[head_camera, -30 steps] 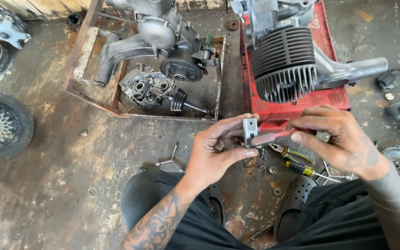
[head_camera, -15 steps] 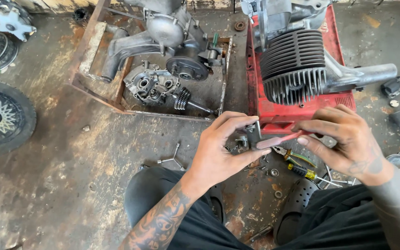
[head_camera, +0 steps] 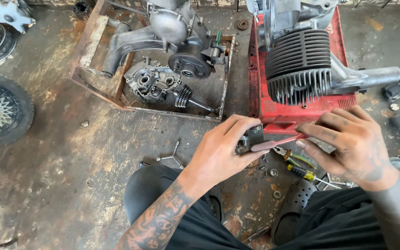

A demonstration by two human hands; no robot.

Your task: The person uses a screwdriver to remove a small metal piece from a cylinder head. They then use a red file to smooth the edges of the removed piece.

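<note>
We're mid-way working a small metal part [head_camera: 242,144], pinched in our left hand [head_camera: 223,153] just below the red crate [head_camera: 302,111], over the floor. Right hand [head_camera: 348,143] grips a red-handled tool [head_camera: 278,141], tip at the part. Next prob. needs steady hold & careful tip pressure.

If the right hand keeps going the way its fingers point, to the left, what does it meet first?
Most likely the small metal part pinched in the left hand: the right hand holds a red-handled tool whose end already reaches it. Depth is hard to judge.
</note>
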